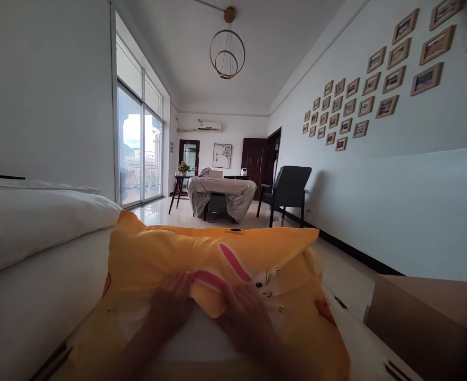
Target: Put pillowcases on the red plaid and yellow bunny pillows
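Observation:
A yellow pillowcase (157, 248), printed with a white rabbit with pink ears, lies across the front of the view and looks padded out. My left hand (173, 296) is closed on the cloth near the middle, beside one pink ear. Just to the right, my right hand (243, 309) grips the same cloth below the rabbit's eye. Between the two hands a fold of yellow cloth (209, 300) sticks up. Below it, between my forearms, shows a white patch (195, 338); whether it is a pillow or part of the print I cannot tell. Both hands are dim and slightly blurred.
A white cushion (38, 222) lies along the left. At the lower right stands a brown cardboard box (427, 312). Further off are a covered table (221, 185), a dark chair (291, 188) and a plant (183, 168) on a stand. Sliding glass doors (132, 143) line the left wall.

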A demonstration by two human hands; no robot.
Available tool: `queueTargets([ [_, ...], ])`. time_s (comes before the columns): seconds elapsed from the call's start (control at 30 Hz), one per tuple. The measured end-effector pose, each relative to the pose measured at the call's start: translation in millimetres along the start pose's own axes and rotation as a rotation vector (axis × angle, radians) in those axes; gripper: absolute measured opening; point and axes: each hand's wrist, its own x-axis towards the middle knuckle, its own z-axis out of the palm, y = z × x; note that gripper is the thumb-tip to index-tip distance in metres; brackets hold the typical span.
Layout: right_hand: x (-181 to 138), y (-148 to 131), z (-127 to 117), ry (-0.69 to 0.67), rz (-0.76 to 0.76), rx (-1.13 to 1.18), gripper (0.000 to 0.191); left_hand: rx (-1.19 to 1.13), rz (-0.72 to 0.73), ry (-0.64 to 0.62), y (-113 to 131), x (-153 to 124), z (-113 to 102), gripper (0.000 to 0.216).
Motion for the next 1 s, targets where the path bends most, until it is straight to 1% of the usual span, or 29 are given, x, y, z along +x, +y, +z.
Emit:
queueTargets([
  [0.07,5.7,5.8,10.0,-0.122,0.073,0.003,0.029,0.014,-0.042,-0.205,4.7,-7.3,1.9,0.029],
  [0.13,13.2,8.3,19.6,-0.21,0.137,-0.006,0.033,0.051,-0.059,-0.399,13.5,-16.0,0.6,0.031],
  [0.17,16.7,7.8,23.6,-0.249,0.163,-0.017,0.033,0.091,-0.043,-0.473,18.6,-20.3,0.0,0.031],
  [0.23,21.4,4.3,29.8,-0.317,0.2,-0.049,0.029,0.198,-0.006,-0.579,27.7,-26.9,1.3,0.033],
  [0.3,22.9,-0.4,33.8,-0.349,0.221,-0.08,0.025,0.268,0.004,-0.637,32.4,-29.1,6.5,0.04],
  [0.33,22.5,-2.4,35.0,-0.352,0.228,-0.095,0.022,0.27,-0.02,-0.658,32.7,-28.5,10.0,0.042],
  [0.43,18.0,-5.4,34.3,-0.347,0.223,-0.143,0.017,0.197,-0.132,-0.701,25.8,-22.6,18.9,0.035],
  [0.5,12.4,-6.4,27.8,-0.355,0.165,-0.172,0.019,0.159,-0.17,-0.71,18.0,-19.2,19.1,0.03],
  [0.6,-0.4,-9.5,7.3,-0.367,0.037,-0.187,0.019,0.095,-0.153,-0.661,8.3,-20.0,7.7,0.033],
  [0.67,-11.6,-12.5,-10.6,-0.346,-0.074,-0.184,0.017,0.037,-0.133,-0.6,6.4,-25.0,-5.6,0.034],
  [0.73,-23.9,-15.2,-28.0,-0.302,-0.192,-0.198,0.017,0.008,-0.08,-0.53,9.0,-33.9,-21.0,0.034],
  [0.8,-35.9,-16.7,-42.8,-0.235,-0.283,-0.258,0.017,0.055,0.021,-0.408,14.6,-47.6,-36.3,0.034],
  [0.9,-51.1,-17.8,-59.9,-0.143,-0.342,-0.33,0.018,0.187,0.23,-0.145,23.2,-77.1,-54.8,0.032],
  [0.93,-55.0,-18.1,-64.3,-0.12,-0.354,-0.325,0.02,0.214,0.277,-0.085,25.0,-87.9,-58.9,0.032],
  [1.0,-60.3,-19.5,-70.7,-0.088,-0.378,-0.301,0.021,0.262,0.367,-0.006,26.9,-107.3,-63.4,0.033],
])
